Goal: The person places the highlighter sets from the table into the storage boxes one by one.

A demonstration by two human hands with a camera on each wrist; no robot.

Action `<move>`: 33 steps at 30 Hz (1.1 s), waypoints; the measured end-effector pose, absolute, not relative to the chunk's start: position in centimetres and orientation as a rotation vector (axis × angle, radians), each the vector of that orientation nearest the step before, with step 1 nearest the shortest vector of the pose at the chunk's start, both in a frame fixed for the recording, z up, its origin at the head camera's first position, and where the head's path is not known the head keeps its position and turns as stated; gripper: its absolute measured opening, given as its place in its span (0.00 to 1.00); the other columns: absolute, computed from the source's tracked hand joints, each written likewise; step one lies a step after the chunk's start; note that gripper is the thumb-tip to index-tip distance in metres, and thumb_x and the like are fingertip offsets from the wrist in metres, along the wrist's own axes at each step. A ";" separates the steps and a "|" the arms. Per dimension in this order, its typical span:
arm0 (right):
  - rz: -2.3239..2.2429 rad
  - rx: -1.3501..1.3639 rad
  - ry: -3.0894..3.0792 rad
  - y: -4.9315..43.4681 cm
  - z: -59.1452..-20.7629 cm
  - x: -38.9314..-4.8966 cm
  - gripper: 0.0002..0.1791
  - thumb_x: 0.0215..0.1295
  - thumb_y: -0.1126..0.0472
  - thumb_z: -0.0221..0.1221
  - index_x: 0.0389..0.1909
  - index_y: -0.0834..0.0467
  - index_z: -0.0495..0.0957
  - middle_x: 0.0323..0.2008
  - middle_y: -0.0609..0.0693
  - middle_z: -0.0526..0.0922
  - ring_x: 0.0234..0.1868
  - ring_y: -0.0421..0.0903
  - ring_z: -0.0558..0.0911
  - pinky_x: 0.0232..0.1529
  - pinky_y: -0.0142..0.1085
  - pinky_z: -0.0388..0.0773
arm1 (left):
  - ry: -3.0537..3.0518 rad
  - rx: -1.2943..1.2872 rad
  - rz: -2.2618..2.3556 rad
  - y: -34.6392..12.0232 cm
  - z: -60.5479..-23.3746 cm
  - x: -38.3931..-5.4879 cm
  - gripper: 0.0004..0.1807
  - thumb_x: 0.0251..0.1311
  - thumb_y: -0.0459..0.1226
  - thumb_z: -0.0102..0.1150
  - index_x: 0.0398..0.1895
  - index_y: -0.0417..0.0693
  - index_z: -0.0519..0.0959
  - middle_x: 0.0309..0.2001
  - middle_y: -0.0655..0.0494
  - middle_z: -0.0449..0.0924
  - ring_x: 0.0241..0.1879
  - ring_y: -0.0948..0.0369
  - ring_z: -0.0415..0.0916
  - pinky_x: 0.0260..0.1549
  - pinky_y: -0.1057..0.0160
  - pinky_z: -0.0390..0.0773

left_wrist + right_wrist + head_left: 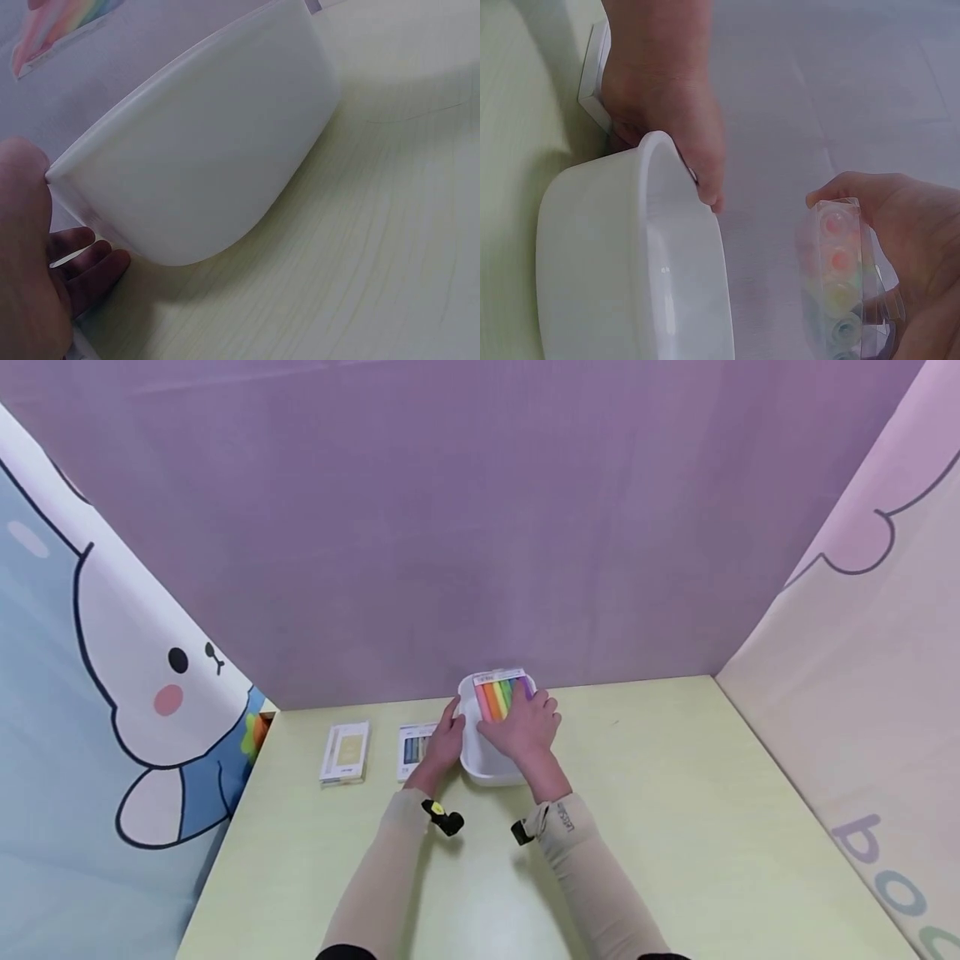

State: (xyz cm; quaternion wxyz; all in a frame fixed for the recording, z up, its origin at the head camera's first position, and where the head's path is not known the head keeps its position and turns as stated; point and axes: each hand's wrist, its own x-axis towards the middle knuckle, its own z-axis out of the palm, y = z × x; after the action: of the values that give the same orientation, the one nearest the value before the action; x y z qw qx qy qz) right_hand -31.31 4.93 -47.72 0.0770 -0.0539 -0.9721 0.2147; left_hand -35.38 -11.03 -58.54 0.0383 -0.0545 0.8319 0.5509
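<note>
Between my hands a white plastic basin [480,764] stands on the table. My left hand [446,742] grips its left side, thumb over the rim and fingers against the outer wall, as the right wrist view shows. My right hand [527,725] holds a clear pack of rainbow-coloured pens [491,700] above the basin. In the right wrist view, thumb and fingers of the right hand [922,247] clasp the pack [838,277] by its sides, round pen ends showing at one end. A corner of the pack [56,34] also appears in the left wrist view.
A flat white box with a yellow panel [345,753] lies at the left of the pale table [675,793]. Closer to the basin is another white box with bluish-grey sticks [412,752], partly hidden by my left arm. A purple curtain [480,527] rises behind the table.
</note>
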 end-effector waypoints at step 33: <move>0.871 -0.012 -3.030 11.0 -51.3 -32.7 0.37 0.66 0.43 0.56 0.71 0.56 0.62 0.53 0.63 0.74 0.49 0.59 0.76 0.46 0.55 0.75 | 2.589 -0.172 1.734 -10.4 -58.1 -34.7 0.27 0.75 0.50 0.37 0.76 0.69 0.53 0.66 0.45 0.69 0.62 0.45 0.67 0.62 0.41 0.61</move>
State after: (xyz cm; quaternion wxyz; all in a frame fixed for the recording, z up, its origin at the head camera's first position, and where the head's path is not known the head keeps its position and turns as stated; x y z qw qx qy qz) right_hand -32.71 10.98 -51.29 -0.0055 -0.0038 -0.9610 0.2763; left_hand -34.70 -10.37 -58.12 0.0103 -0.0551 0.8295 0.5557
